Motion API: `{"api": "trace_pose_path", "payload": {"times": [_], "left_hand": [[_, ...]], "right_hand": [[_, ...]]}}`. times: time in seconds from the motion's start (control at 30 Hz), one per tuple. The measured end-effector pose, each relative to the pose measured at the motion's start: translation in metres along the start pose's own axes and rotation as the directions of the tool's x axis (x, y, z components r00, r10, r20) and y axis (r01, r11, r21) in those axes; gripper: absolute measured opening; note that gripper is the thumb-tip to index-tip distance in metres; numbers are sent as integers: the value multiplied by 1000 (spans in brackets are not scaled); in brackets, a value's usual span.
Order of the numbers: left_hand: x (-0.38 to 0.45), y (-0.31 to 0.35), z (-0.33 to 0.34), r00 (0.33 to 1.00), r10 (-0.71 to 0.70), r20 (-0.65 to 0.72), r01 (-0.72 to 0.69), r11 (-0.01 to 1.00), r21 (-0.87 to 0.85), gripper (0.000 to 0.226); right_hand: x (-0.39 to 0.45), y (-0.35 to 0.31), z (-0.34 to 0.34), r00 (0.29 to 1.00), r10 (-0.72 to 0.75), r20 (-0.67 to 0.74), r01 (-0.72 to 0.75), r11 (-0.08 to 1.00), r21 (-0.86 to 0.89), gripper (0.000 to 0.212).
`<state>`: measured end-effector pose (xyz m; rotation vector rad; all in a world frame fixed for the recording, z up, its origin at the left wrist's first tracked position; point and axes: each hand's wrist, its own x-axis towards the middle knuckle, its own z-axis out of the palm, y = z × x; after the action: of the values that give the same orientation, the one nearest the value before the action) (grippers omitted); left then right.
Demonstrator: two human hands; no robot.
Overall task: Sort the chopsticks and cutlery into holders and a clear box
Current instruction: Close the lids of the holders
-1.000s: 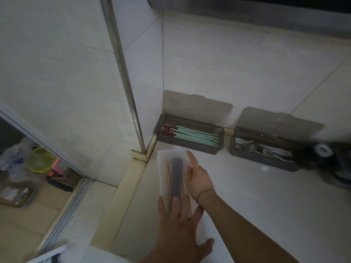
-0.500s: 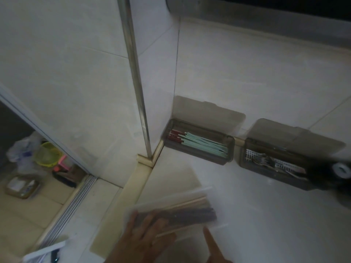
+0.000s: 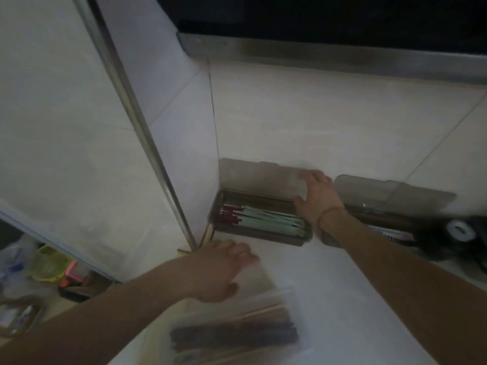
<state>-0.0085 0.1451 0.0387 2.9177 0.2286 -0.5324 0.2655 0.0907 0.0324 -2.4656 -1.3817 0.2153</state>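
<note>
A smoky holder (image 3: 263, 237) in the counter's back corner contains mint-green chopsticks with red ends (image 3: 271, 222). Its lid (image 3: 258, 177) stands upright against the tiled wall. My right hand (image 3: 316, 196) grips the lid's right end, fingers over the top edge and thumb in front. A second smoky holder (image 3: 390, 230) with cutlery sits to the right, partly hidden by my forearm. The clear box (image 3: 232, 335) with dark and wooden chopsticks lies blurred at the near edge. My left hand (image 3: 224, 270) hovers with spread fingers just beyond it, holding nothing.
A metal post (image 3: 147, 143) rises left of the holders at the counter's corner. Dark objects with a white roll (image 3: 461, 230) sit at the far right. Below to the left, the floor has a yellow basket (image 3: 47, 264) and clutter. A steel ledge (image 3: 342, 59) runs above the tiles.
The clear box came toward me and turned sideways. My left hand let go of it and moved forward. My right hand rose from beside the box to the left holder's lid.
</note>
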Motion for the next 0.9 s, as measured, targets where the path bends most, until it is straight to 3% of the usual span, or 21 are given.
{"api": "trace_pose_path", "payload": {"times": [0.13, 0.23, 0.3, 0.4, 0.47, 0.5, 0.6, 0.7, 0.77, 0.9], "left_hand": [[31, -36, -4, 988, -130, -80, 121, 986, -111, 65], [45, -55, 3, 970, -235, -67, 212, 947, -242, 67], [50, -59, 7, 942, -313, -124, 257, 907, -333, 71], [52, -56, 2, 801, -445, -400, 269, 865, -424, 75], [52, -54, -4, 668, -449, -594, 210, 879, -428, 70], [52, -54, -4, 632, -432, -643, 192, 891, -411, 67], [55, -55, 7, 706, -375, -601, 249, 925, -286, 60], [62, -53, 22, 811, -369, -454, 315, 929, -193, 57], [67, -50, 31, 840, -375, -393, 331, 927, -176, 56], [76, -42, 42, 870, -399, -290, 370, 917, -153, 56]], "right_hand": [[26, -1, -3, 999, -43, -8, 40, 981, -192, 58], [24, -9, 4, 997, 21, -76, -49, 921, -387, 55], [23, -13, 4, 991, 47, -123, -96, 898, -429, 54], [20, -13, 1, 991, -5, -133, -53, 899, -434, 48], [6, -9, 8, 977, -176, -124, 109, 900, -422, 36], [-5, -5, 15, 950, -289, -114, 219, 883, -414, 31], [-39, 12, 43, 879, -474, -59, 407, 807, -428, 20], [-51, 22, 60, 918, -395, -21, 350, 836, -423, 13], [-56, 26, 64, 942, -337, 1, 310, 866, -391, 14], [-61, 50, 45, 922, -379, -73, 344, 892, -292, 22]]}}
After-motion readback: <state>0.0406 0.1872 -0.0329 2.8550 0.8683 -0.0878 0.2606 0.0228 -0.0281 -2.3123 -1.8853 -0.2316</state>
